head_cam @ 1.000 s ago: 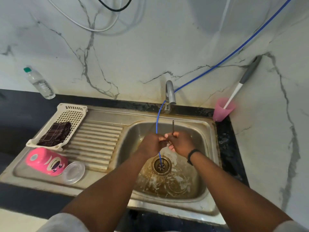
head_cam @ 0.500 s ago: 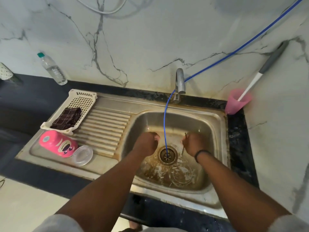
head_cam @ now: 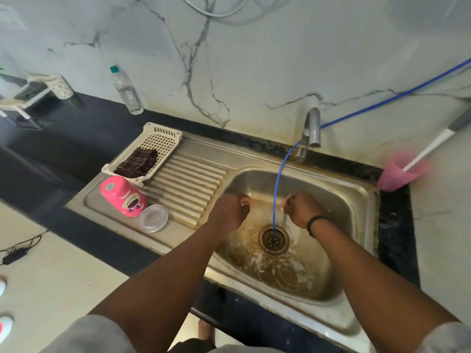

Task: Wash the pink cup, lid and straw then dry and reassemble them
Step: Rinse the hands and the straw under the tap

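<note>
The pink cup (head_cam: 123,198) with a cartoon face lies on its side on the steel drainboard, left of the basin. Its clear lid (head_cam: 154,218) rests flat right beside it. Inside the sink basin (head_cam: 356,200), my right hand (head_cam: 302,208) grips the thin dark straw (head_cam: 285,220), whose ends stick out above and below the fist. My left hand (head_cam: 232,212) hovers over the basin's left side with fingers curled and nothing visible in it. A thin blue tube (head_cam: 276,197) hangs between the two hands.
The blue tube runs from the wall past the tap (head_cam: 312,128) down into the drain (head_cam: 273,239). A white basket (head_cam: 163,138) holds a dark checked cloth (head_cam: 136,161). A water bottle (head_cam: 127,93) stands behind, and a pink tumbler (head_cam: 400,171) with a brush sits right.
My hands, joined under the tap a second ago, have parted to either side of the blue tube. The straw went down with my right hand. The view has swung left.
</note>
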